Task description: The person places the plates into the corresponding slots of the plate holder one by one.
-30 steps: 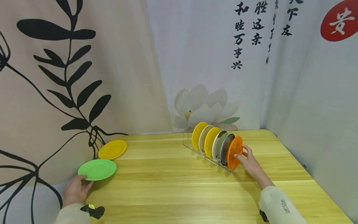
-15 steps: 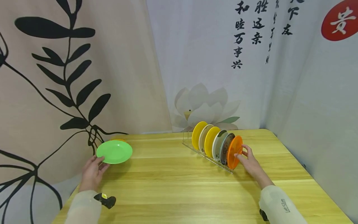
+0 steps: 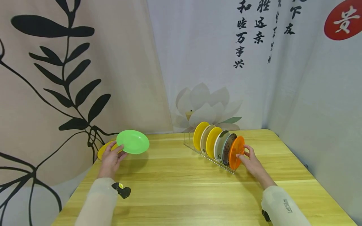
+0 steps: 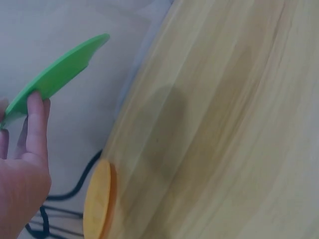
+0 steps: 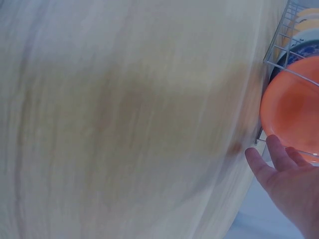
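A green plate (image 3: 133, 142) is held up off the table by my left hand (image 3: 111, 158), which pinches its near-left rim. In the left wrist view the green plate (image 4: 62, 72) tilts, with fingers on its underside. Behind my left hand, a yellow plate (image 3: 102, 151) lies partly hidden on the table. My right hand (image 3: 251, 161) is at the orange plate (image 3: 236, 153), the nearest one in a wire rack (image 3: 210, 159). In the right wrist view the fingers (image 5: 279, 154) are spread and fairly straight, touching or very close to the orange plate's lower edge.
Several more plates stand on edge in the rack: a far yellow plate (image 3: 200, 135), another yellow plate (image 3: 212, 142), a white plate (image 3: 221, 145) and a dark patterned plate (image 3: 227, 149). The wooden table (image 3: 181, 194) meets printed curtains (image 3: 127, 62) at the back and sides.
My left hand has moved the green plate right and away from me, past the yellow plate, which was briefly mostly covered. The right hand has stayed at the orange plate.
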{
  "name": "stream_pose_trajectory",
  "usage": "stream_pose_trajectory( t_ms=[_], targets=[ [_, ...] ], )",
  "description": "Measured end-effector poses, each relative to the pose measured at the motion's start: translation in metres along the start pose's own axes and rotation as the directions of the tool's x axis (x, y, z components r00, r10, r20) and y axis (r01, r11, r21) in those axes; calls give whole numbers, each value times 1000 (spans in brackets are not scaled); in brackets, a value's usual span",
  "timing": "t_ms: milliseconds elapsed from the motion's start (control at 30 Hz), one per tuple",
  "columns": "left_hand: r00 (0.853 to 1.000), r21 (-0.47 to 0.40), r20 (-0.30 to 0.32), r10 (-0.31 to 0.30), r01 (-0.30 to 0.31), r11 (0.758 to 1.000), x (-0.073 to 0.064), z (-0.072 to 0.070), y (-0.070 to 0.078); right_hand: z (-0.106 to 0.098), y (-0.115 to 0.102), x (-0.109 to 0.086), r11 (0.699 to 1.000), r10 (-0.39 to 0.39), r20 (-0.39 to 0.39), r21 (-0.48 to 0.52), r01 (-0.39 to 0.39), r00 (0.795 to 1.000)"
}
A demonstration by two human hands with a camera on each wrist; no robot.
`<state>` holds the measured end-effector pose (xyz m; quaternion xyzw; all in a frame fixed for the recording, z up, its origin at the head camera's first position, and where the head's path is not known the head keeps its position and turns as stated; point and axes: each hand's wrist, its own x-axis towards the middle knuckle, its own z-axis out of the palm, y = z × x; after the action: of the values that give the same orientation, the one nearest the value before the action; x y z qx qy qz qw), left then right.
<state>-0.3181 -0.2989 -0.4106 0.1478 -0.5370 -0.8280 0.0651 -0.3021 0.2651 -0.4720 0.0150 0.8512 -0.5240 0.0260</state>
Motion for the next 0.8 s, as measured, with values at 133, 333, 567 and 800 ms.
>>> stream_pose_trajectory(
  t_ms=[133,333,567,800],
  targets=[
    [1000,50,6,6,-6,999,4,17,-1,-1,1,1,1000,2,1,-2,-2,1000],
    [998,102,60,27,-33,994,9,42,-3,-1,1,1,1000,-3,5,-7,3,1000],
    [986,108,147,77,-94,990,22,67,-10,-1,1,1,1000,-5,4,1,5,1000],
    [970,108,219,110,-136,985,28,91,-13,0,1,1,1000,-4,0,5,4,1000]
  ],
)
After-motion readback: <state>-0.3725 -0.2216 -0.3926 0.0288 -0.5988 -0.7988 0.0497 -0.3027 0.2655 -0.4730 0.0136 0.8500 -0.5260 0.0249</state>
